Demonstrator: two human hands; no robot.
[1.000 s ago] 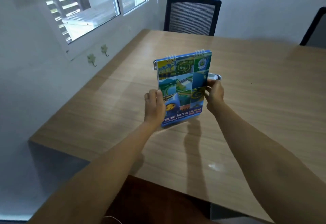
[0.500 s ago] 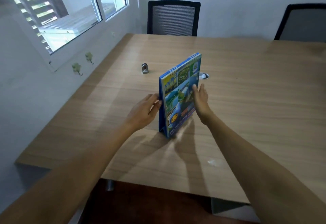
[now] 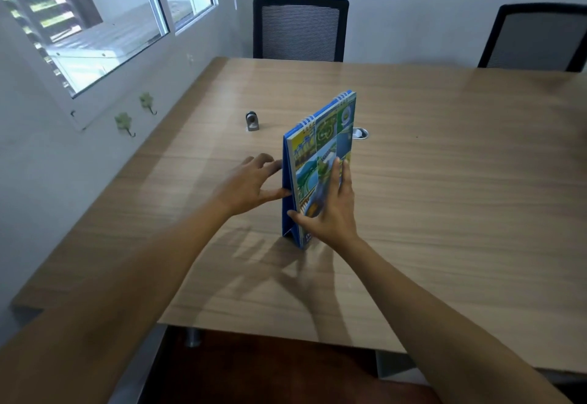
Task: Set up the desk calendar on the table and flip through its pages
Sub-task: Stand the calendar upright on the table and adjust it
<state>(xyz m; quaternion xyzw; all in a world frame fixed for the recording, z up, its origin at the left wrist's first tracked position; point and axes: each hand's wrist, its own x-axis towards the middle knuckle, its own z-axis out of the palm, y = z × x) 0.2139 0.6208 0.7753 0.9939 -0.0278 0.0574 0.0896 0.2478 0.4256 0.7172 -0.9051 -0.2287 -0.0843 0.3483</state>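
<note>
Two bare forearms reach in from the near edge over a wide wooden table [image 3: 444,197] that fills most of the view, its pale grain running left to right. Beyond its far edge stand two dark mesh-backed chairs, one chair [image 3: 300,28] near the middle and another chair [image 3: 536,38] at the far right. A window [image 3: 104,19] sits in the left wall, with two small green hooks [image 3: 125,122] fixed just below its frame.

The desk calendar [image 3: 317,162] stands upright on the table at the centre, its base touching the wood and its spiral binding at the top. It is opened into a narrow tent: a plain blue back panel faces left, and a cover of blue, green and yellow picture tiles faces right and toward the camera. Its lowest part is hidden by the right hand.

The left hand [image 3: 251,186] comes in low from the left with fingers spread; the thumb and fingertips touch the blue back panel, the palm held away from it. The right hand [image 3: 330,209] lies against the cover, fingers held close together and pointing up along the pictures, thumb stretched left across the near edge of the calendar. Neither hand is closed around anything.

A small metal object [image 3: 252,120] rests on the table to the far left of the calendar, well apart from it. A round grommet [image 3: 360,133] shows just behind the calendar's right edge.
</note>
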